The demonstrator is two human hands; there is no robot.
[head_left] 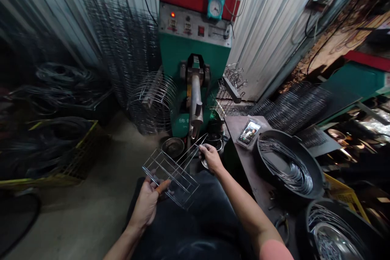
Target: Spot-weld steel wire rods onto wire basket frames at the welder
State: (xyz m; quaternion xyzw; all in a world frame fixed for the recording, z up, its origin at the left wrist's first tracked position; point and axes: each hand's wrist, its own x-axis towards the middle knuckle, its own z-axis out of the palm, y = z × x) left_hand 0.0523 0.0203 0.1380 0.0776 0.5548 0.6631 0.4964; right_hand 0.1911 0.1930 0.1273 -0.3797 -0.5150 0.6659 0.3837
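My left hand (pixel 149 200) is closed around the near left edge of a wire rack (pixel 175 174), a grid of thin metal rods held tilted over my lap. My right hand (pixel 210 157) pinches a thin bent wire (pixel 195 146) that runs back toward the rack; whether it is joined to the rack I cannot tell. Just ahead of the right fingers is the metal arm (pixel 196 97) of a green welding machine (pixel 170 57), its lower tip close to the wire. An orange wrap (pixel 163 187) covers a left finger.
On the right, a bench (pixel 243 162) carries a phone (pixel 249 132) and a black tub (pixel 318 178) of wires. Another tub (pixel 301 227) holds wires and a metal bowl. Pliers (pixel 282 225) lie nearby. A round dish (pixel 173 147) sits below the machine; a yellow crate (pixel 88 138) stands left.
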